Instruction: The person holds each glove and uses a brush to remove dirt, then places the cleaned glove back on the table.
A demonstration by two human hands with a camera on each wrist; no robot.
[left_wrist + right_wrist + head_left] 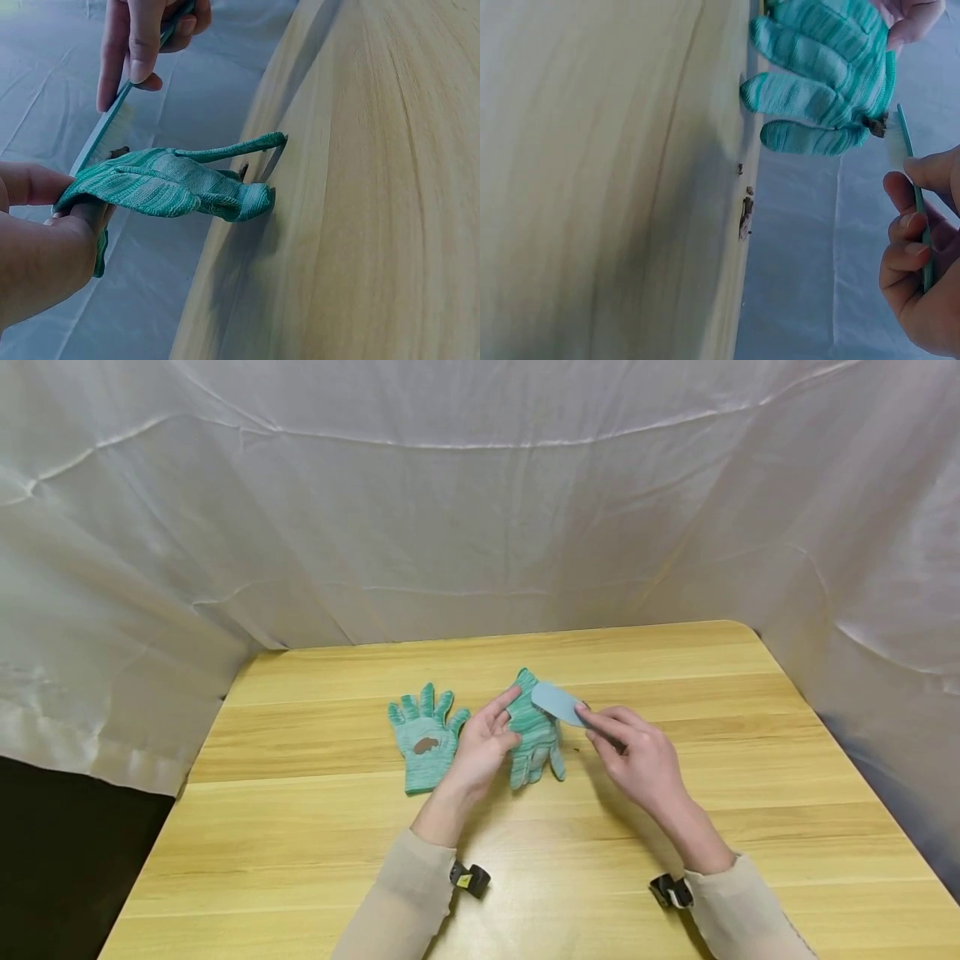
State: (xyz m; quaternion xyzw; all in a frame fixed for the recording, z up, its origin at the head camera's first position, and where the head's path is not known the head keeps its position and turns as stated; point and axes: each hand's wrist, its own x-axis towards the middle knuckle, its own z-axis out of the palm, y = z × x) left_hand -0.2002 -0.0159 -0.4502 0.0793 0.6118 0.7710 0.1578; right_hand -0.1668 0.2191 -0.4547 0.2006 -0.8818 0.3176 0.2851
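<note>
My left hand [481,750] holds up a green striped knit glove [532,731], its fingers hanging down over the table. In my right hand [639,758] is the handle of a light-blue brush [555,702]. The brush's white bristles [895,142] face the glove, right by a dark brown clump [876,125] at the glove's edge. Flat on the table to the left lies a second green glove [422,777], palm area showing a brown patch [426,745].
Brown crumbs [745,217] lie on the wooden table [300,843] below the held glove. Pale grey fabric [480,527] hangs behind the table and at both sides.
</note>
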